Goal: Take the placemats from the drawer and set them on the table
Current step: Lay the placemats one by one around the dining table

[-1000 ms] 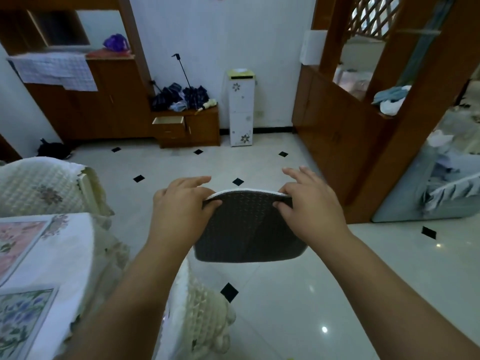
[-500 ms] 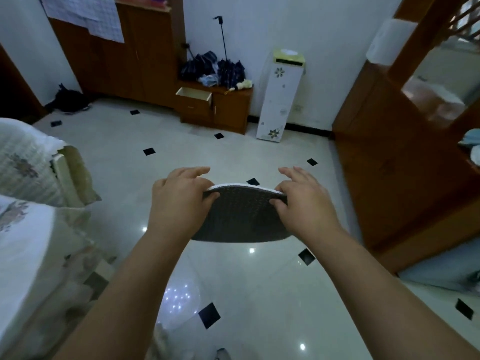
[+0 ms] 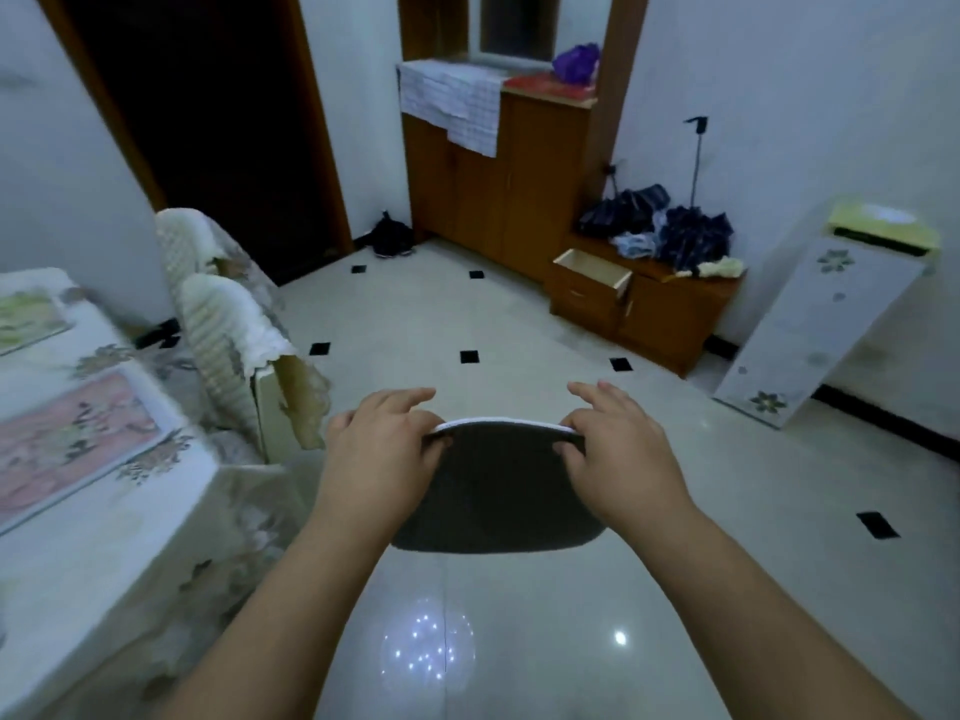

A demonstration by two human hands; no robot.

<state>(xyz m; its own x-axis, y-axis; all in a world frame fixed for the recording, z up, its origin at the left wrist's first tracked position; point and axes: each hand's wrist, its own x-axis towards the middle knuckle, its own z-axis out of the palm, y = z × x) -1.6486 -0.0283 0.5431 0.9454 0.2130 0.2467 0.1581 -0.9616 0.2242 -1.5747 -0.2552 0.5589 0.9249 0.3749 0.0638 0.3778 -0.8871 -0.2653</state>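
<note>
Since the earlier frame the view has swung to the left. The low cabinet (image 3: pixel 670 314) with its open drawer (image 3: pixel 592 275) has slid from upper centre to the right. The worktop (image 3: pixel 104 537) now shows far more of its top along the left edge. We read this as the person turning from the drawer toward the worktop, which is the carrying step of the task.

The floor (image 3: pixel 493 641) lies directly beneath the hands. The load is therefore in the air, well apart from the drawer and near the worktop but not over it. The worktop wears a flowered cloth and already bears a pink mat (image 3: pixel 72 449) and a green mat (image 3: pixel 26 317). Two covered chairs (image 3: pixel 228 330) stand just beside it.

The placemats (image 3: pixel 498 491) hang at centre, dark grey with a white strip along the top edge. We cannot tell how many layers there are. They are held by that top edge and droop below it. We judge that this keeps a limp sheet flat and ready to be laid down.

The left hand (image 3: pixel 379 454) and right hand (image 3: pixel 618 454) each pinch one upper corner. The thumb is on the near face and the fingers (image 3: pixel 410 397) reach over the top edge. This grip matches the earlier frames, and only the surroundings have shifted. The setting-down is not yet done.
</note>
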